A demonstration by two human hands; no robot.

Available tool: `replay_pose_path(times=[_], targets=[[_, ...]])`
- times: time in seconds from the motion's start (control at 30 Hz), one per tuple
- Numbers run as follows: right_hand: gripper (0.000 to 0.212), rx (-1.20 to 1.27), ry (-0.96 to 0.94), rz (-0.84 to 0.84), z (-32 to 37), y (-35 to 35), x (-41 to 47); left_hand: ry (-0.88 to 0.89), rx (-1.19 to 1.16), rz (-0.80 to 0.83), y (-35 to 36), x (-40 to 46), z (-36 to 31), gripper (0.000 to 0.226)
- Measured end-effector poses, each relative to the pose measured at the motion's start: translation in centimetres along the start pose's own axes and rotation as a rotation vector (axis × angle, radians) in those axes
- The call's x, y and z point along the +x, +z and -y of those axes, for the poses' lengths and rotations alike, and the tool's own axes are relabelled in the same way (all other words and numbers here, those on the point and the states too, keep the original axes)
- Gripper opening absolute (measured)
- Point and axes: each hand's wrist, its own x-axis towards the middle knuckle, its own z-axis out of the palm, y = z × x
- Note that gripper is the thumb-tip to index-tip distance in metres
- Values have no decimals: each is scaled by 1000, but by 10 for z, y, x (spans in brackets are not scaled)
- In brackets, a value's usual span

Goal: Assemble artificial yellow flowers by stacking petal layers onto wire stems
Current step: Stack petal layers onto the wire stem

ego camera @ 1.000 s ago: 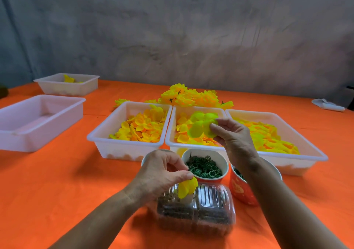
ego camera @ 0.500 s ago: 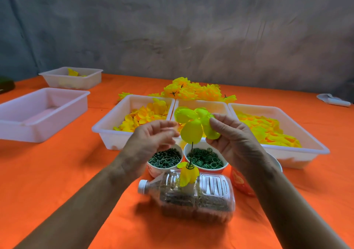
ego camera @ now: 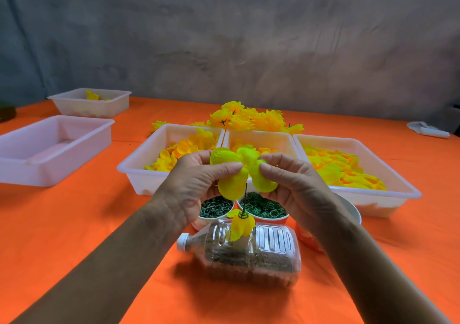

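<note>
While both hands hold a large yellow-green petal layer (ego camera: 242, 168) above the dark wire stem (ego camera: 245, 199), the step in hand looks like threading — getting the layer's centre onto the wire's upper end. The left hand (ego camera: 196, 186) pinches the layer's left side between thumb and fingers; the right hand (ego camera: 292, 181) pinches the right side likewise. Whether the wire tip has already pierced the centre I cannot tell, as the petals hide it.

The stem stands upright from a clear plastic bottle (ego camera: 249, 256) lying on its side on the orange table (ego camera: 74, 224), and a small yellow bud (ego camera: 241, 225) with a green ring already sits low on it. Two cups of green fittings (ego camera: 263, 206) stand just behind the bottle, and beyond them three white trays (ego camera: 139, 169) of petals.

Next, I judge, the layer must slide straight down the wire to meet the bud — a gentle, even push from both sides, so the thin stem does not bend or lift out of the bottle.
</note>
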Motion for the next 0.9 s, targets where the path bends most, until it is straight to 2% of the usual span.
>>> replay_pose_path(times=[0.13,0.23,0.37,0.57,0.67,0.77,0.9], targets=[[23,-44,-53,4,15,8,4,163,42,-10,5,1,-13,39],[34,-97,-79,-8,25,13,5,252,70,23,8,-2,-22,29],[44,-177,-16,-83,23,17,1,216,121,54,6,-7,-17,32],[67,-95,117,-151,16,16,-1,80,108,80,3,-6,-4,30],[67,-49,157,-157,16,15,-1,30,113,80,2,-5,-1,28],[54,-63,194,-171,12,15,0,-37,95,71,1,-2,2,15],[40,-79,249,-183,6,14,3,-106,94,42,-1,2,6,13]])
